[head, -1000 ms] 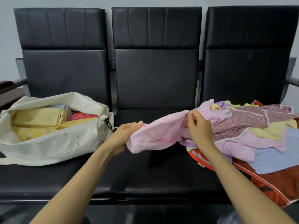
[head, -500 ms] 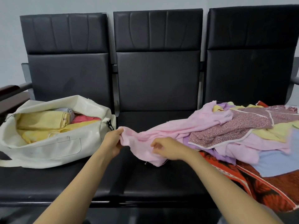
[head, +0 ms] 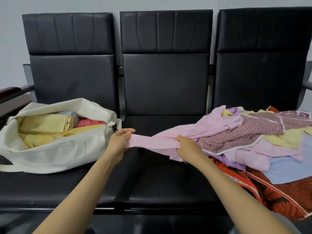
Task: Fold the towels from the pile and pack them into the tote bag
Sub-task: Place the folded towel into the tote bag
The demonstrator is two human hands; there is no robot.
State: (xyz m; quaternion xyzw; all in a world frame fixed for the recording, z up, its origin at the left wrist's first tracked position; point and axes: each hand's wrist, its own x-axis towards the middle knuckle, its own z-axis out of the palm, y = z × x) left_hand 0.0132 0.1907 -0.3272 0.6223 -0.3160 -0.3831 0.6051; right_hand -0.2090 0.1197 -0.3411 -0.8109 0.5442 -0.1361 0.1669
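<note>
A pink towel (head: 185,134) stretches from the pile (head: 263,137) on the right seat out over the middle seat. My left hand (head: 119,142) pinches its left end. My right hand (head: 189,147) grips its bunched lower edge a little further right, with the cloth pulled taut between the two hands. The cream tote bag (head: 55,152) lies open on the left seat, holding folded yellow towels (head: 45,125), a red one and a pale blue one.
Three black padded seats (head: 165,179) in a row stand against a grey wall. The pile holds patterned maroon, yellow, lilac and blue cloths over a red-orange printed sheet (head: 278,195). A dark armrest (head: 11,92) juts out at the far left.
The pink towel has been drawn leftward out of the pile. My right hand dropped from its upper edge to its lower edge, then slid right, pulling the cloth taut.
</note>
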